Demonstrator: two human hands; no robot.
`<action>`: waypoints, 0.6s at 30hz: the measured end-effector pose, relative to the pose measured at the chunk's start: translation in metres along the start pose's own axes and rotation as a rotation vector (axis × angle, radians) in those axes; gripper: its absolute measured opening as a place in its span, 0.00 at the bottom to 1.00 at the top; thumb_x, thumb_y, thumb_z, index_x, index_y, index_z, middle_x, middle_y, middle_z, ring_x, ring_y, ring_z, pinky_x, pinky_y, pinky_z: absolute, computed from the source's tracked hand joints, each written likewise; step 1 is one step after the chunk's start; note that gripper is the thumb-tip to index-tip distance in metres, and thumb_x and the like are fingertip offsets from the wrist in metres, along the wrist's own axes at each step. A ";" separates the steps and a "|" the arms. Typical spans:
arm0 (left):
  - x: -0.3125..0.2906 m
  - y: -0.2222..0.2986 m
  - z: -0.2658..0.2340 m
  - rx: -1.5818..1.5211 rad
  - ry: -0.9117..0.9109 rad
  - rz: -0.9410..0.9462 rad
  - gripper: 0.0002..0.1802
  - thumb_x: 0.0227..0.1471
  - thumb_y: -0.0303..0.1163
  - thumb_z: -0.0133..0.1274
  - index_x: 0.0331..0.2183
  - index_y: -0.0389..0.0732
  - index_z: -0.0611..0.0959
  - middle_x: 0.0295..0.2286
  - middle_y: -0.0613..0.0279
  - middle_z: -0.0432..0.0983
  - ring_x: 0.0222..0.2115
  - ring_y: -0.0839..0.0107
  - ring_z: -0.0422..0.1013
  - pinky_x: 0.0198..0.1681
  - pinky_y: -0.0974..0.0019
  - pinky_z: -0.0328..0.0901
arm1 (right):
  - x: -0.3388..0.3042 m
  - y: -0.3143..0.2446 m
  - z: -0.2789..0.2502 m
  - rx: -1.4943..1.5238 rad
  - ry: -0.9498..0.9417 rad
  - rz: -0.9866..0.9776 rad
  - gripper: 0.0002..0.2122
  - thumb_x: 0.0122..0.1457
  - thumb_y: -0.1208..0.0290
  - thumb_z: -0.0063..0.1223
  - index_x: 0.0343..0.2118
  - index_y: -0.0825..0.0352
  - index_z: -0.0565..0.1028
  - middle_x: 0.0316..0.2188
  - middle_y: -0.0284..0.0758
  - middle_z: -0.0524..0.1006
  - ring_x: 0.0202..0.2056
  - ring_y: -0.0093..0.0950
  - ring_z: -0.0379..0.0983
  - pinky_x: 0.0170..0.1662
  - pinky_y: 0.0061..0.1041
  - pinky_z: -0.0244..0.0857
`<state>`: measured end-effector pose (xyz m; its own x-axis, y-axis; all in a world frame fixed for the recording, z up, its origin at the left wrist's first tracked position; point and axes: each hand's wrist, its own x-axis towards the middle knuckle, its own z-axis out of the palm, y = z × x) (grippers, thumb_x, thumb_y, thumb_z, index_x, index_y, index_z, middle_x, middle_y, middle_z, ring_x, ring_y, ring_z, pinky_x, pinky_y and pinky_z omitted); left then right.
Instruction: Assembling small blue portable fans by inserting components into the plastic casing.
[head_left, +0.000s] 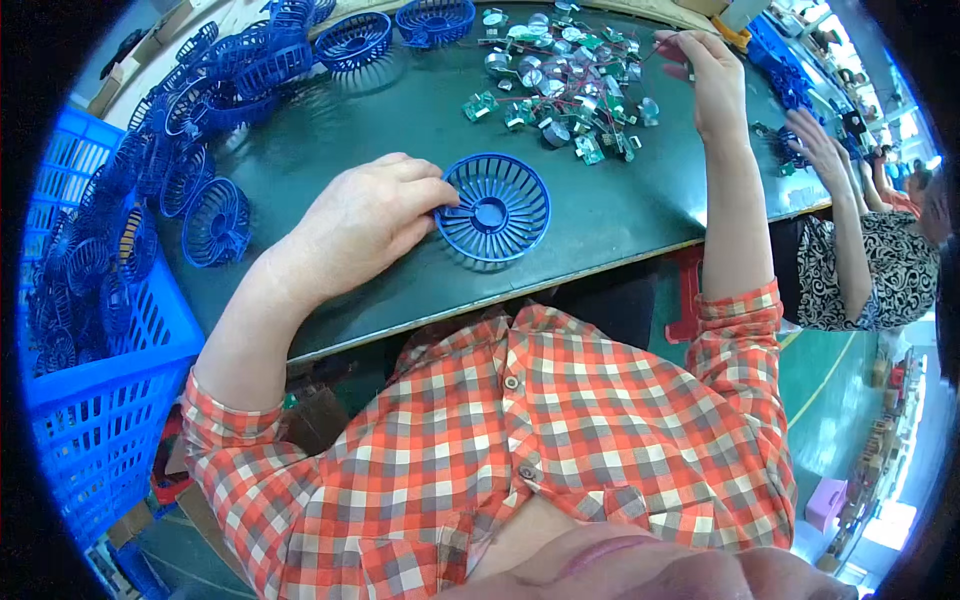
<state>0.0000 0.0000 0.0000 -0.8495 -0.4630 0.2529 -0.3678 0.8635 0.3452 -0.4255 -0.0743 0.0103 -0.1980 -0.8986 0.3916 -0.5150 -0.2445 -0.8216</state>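
Head view looks down on my two bare hands over a green bench (350, 130). With my left hand (365, 215) I hold the round blue cage (491, 214), fingers curled in and pinching its left rim. It lies near the front edge of the bench, open side up, slim ribs running out from a flat disc in its middle. My right hand (708, 68) is raised at the right side of a loose pile of small parts (530, 80): silver discs, green boards and red wires tangled together. Those fingers are bent, their tips near a thin red wire; I cannot tell whether they pinch it.

More blue cages (215, 222) are heaped along the left of the bench, and others fill the blue slatted crate (110, 420) by my left side. Two more cages stand apart at the far edge, left of the pile of small parts.

I wear a checked shirt (450, 420) in orange, white and grey. To my right sits a co-worker (885, 260) in a black-and-white patterned top, one hand (820, 155) lifted near another heap of blue pieces (790, 85)
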 end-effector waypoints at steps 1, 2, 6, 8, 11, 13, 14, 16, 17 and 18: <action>0.000 0.000 0.001 -0.011 0.004 0.000 0.12 0.49 0.24 0.56 0.40 0.37 0.81 0.39 0.54 0.77 0.44 0.54 0.72 0.47 0.57 0.69 | -0.005 -0.011 0.005 0.257 0.021 0.093 0.12 0.66 0.71 0.47 0.50 0.70 0.70 0.49 0.45 0.77 0.50 0.42 0.76 0.53 0.39 0.71; -0.001 0.000 0.002 -0.023 0.008 -0.002 0.12 0.49 0.24 0.56 0.39 0.37 0.81 0.39 0.54 0.77 0.43 0.55 0.72 0.47 0.57 0.69 | -0.007 -0.014 0.006 0.514 0.042 0.185 0.10 0.66 0.71 0.46 0.45 0.72 0.70 0.48 0.46 0.77 0.49 0.42 0.76 0.53 0.41 0.71; 0.001 0.005 0.002 -0.028 0.008 0.004 0.12 0.49 0.24 0.56 0.39 0.37 0.81 0.39 0.54 0.77 0.43 0.55 0.72 0.47 0.57 0.69 | 0.006 0.008 -0.010 0.811 0.066 0.345 0.08 0.66 0.74 0.45 0.44 0.72 0.70 0.46 0.46 0.78 0.49 0.41 0.76 0.52 0.44 0.71; 0.000 0.007 0.004 -0.031 0.020 0.012 0.12 0.49 0.24 0.57 0.39 0.37 0.81 0.39 0.54 0.77 0.43 0.55 0.73 0.46 0.57 0.69 | 0.006 0.011 -0.009 0.972 0.221 0.412 0.08 0.66 0.76 0.43 0.45 0.72 0.70 0.44 0.45 0.77 0.47 0.38 0.76 0.51 0.44 0.71; 0.002 0.003 0.000 -0.028 0.016 0.032 0.12 0.49 0.24 0.57 0.39 0.37 0.81 0.38 0.55 0.77 0.42 0.55 0.73 0.46 0.57 0.69 | 0.007 0.030 -0.027 1.120 0.138 0.367 0.08 0.65 0.75 0.46 0.44 0.73 0.71 0.42 0.43 0.77 0.43 0.36 0.76 0.49 0.43 0.72; -0.001 0.003 0.001 -0.058 0.017 0.044 0.12 0.49 0.24 0.57 0.38 0.37 0.81 0.38 0.54 0.77 0.42 0.55 0.73 0.45 0.57 0.70 | -0.013 0.010 -0.015 1.015 0.187 0.310 0.08 0.65 0.74 0.47 0.43 0.72 0.71 0.41 0.42 0.77 0.41 0.35 0.76 0.48 0.42 0.72; -0.002 0.004 0.001 -0.083 0.021 0.061 0.12 0.48 0.24 0.58 0.38 0.37 0.81 0.38 0.54 0.77 0.42 0.55 0.73 0.45 0.57 0.70 | -0.021 0.001 -0.007 0.910 0.236 0.246 0.08 0.65 0.73 0.48 0.42 0.72 0.72 0.40 0.41 0.77 0.38 0.33 0.75 0.46 0.40 0.72; 0.000 0.006 0.001 -0.101 0.007 0.073 0.11 0.48 0.24 0.58 0.38 0.37 0.81 0.38 0.54 0.78 0.42 0.55 0.73 0.45 0.56 0.70 | -0.033 0.002 0.002 0.859 0.225 0.239 0.08 0.64 0.72 0.49 0.42 0.72 0.73 0.40 0.40 0.77 0.38 0.33 0.75 0.46 0.39 0.72; 0.000 0.007 0.001 -0.117 -0.004 0.078 0.11 0.48 0.25 0.58 0.38 0.38 0.81 0.38 0.54 0.78 0.42 0.55 0.73 0.44 0.56 0.70 | -0.038 0.003 0.004 0.810 0.206 0.231 0.08 0.64 0.72 0.51 0.41 0.72 0.73 0.39 0.40 0.77 0.37 0.32 0.75 0.45 0.38 0.72; 0.000 0.007 0.002 -0.121 -0.009 0.076 0.11 0.48 0.25 0.58 0.38 0.38 0.81 0.38 0.54 0.78 0.42 0.55 0.73 0.44 0.56 0.70 | -0.039 0.002 0.007 0.785 0.254 0.292 0.08 0.64 0.71 0.51 0.40 0.71 0.73 0.38 0.39 0.77 0.35 0.30 0.74 0.41 0.34 0.71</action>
<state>-0.0028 0.0064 0.0007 -0.8767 -0.3951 0.2743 -0.2547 0.8652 0.4320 -0.4132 -0.0419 -0.0091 -0.4601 -0.8791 0.1247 0.2896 -0.2813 -0.9149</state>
